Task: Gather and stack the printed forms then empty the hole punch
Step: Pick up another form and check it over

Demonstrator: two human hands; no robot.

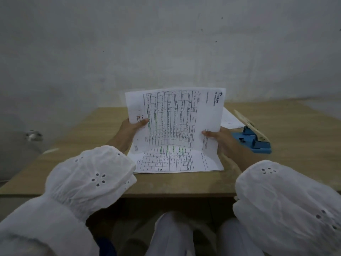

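A sheaf of printed forms [175, 119] with ruled tables stands on edge over the middle of the wooden table [83, 148]. My left hand [129, 132] grips its left side, thumb on the front. My right hand [223, 139] grips its right side the same way. Beneath it, flat on the table, lies another printed form [175, 161]. A further sheet [230, 119] lies behind to the right. Just right of my right hand sits a blue hole punch [254, 141] with its pale handle raised.
A grey wall [166, 43] rises right behind the table. The table's front edge [175, 193] is close to my knees. A small metal fitting [34, 135] sticks out of the wall at the left.
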